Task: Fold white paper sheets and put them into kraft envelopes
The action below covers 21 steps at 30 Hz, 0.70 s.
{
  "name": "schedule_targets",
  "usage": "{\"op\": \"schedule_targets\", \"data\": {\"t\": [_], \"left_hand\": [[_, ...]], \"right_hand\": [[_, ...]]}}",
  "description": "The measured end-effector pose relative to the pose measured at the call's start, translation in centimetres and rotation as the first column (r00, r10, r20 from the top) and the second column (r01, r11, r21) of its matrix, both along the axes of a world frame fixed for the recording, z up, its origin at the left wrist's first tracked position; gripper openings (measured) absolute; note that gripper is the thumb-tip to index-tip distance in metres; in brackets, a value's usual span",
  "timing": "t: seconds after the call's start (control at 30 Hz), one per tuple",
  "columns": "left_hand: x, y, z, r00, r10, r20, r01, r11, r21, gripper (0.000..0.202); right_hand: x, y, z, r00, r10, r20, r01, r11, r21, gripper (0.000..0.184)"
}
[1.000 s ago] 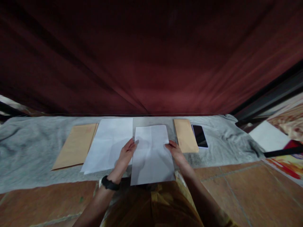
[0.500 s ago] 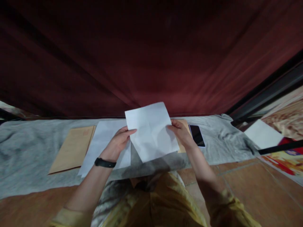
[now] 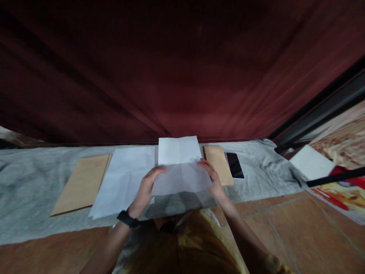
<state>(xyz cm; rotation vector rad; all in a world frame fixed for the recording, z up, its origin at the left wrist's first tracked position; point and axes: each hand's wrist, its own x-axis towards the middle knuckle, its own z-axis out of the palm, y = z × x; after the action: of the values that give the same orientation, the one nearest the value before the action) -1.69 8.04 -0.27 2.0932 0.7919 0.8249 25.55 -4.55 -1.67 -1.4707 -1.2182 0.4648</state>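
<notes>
A dark red curtain (image 3: 182, 83) fills the far side, and brown floor tiles (image 3: 285, 224) show at the near edge. Between them spreads a rumpled grey cloth (image 3: 25, 190); what it covers cannot be told. On its left half lies the pile (image 3: 116, 186) of white paper, lightly creased, and the person's left forearm crosses its near right corner. The sheet (image 3: 180, 173) is in front of the person, between the hands, bent along a crosswise line so that the far part looks bright and the near part grey. Whether its far part touches the cloth cannot be told. Beyond the pile, further left, is the big envelope (image 3: 82, 182); the small envelope (image 3: 218, 165) lies just right of the sheet.

The left hand (image 3: 146, 186) has its fingers clamped on the sheet's left edge, thumb on top. The right hand (image 3: 213, 179) grips the opposite edge, its fingers slightly spread. Uneven pull between the two could skew the bend or wrinkle the paper, and a loose right grip might let that edge slip. A low left wrist could drag the pile askew. The phone (image 3: 235, 165) lies beside the small envelope; a wristband (image 3: 127, 219) circles the left wrist.
</notes>
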Motion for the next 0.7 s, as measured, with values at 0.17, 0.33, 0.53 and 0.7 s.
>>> {"op": "schedule_targets", "data": {"t": [0.17, 0.33, 0.53, 0.7], "left_hand": [[-0.8, -1.4, -5.1, 0.965, -0.091, -0.244, 0.125, 0.984, 0.124, 0.066], [-0.8, -1.0, -7.6, 0.912, -0.098, -0.399, 0.17, 0.974, 0.149, 0.076], [-0.8, -1.0, -7.0, 0.904, -0.085, -0.42, 0.162, 0.975, 0.151, 0.082], [-2.0, -3.1, -6.6, 0.924, 0.048, -0.379, 0.016, 0.987, 0.163, 0.077]], "right_hand": [[-1.2, -3.1, -5.3, 0.993, -0.003, 0.115, 0.018, 0.992, -0.126, 0.051], [-1.2, -4.6, -7.0, 0.968, 0.081, 0.24, -0.037, 0.983, -0.181, 0.067], [-1.5, -5.6, -8.3, 0.96, 0.059, 0.273, -0.001, 0.978, -0.208, 0.076], [-1.1, -5.4, -8.5, 0.969, 0.101, 0.225, -0.054, 0.977, -0.208, 0.079]]}}
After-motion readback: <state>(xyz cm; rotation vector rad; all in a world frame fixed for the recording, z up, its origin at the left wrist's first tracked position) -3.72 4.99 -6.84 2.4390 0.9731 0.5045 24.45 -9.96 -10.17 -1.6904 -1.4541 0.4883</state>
